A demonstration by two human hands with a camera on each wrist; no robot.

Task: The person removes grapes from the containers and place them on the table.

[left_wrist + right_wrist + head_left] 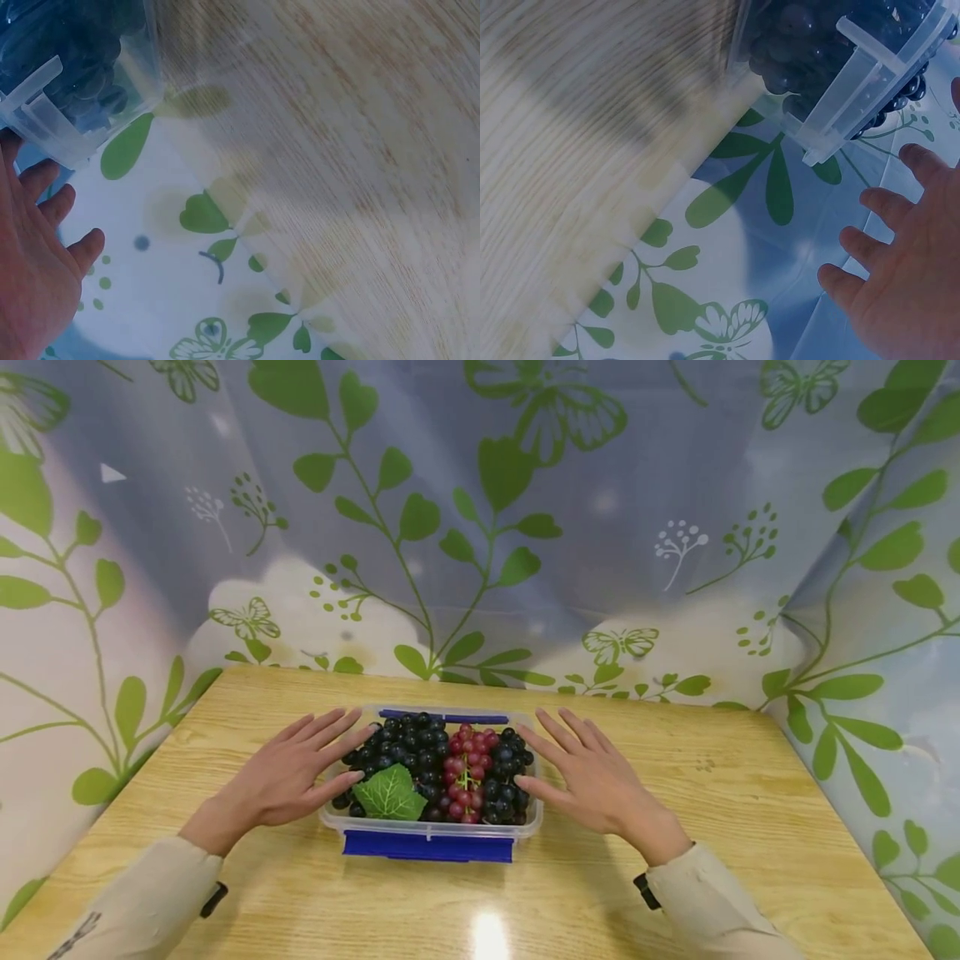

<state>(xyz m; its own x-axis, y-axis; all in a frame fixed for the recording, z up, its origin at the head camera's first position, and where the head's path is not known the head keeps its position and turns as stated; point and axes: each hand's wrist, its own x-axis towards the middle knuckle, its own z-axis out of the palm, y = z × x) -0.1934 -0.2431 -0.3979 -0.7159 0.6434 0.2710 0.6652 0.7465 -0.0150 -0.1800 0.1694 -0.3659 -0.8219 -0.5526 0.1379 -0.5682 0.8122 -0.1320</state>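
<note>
A clear plastic container [330,820] with blue latches stands on the table, its top uncovered. Dark grapes [412,743] fill it, with a strip of red grapes [467,768] right of the middle. On the front left of the fruit lies a green leaf [392,793]. My left hand [300,768] spreads flat at the left rim, its fingertips overlapping the dark grapes in the head view. At the right rim my right hand [592,772] mirrors it with straight, spread fingers. Both wrist views show the fingers beside the container's side walls, gripping nothing.
The container rests on a light wood table [675,777]. Behind and at both sides hangs a curtain [600,527] printed with green leaves and butterflies, meeting the table's back edge. Dark bands [213,900] circle both wrists.
</note>
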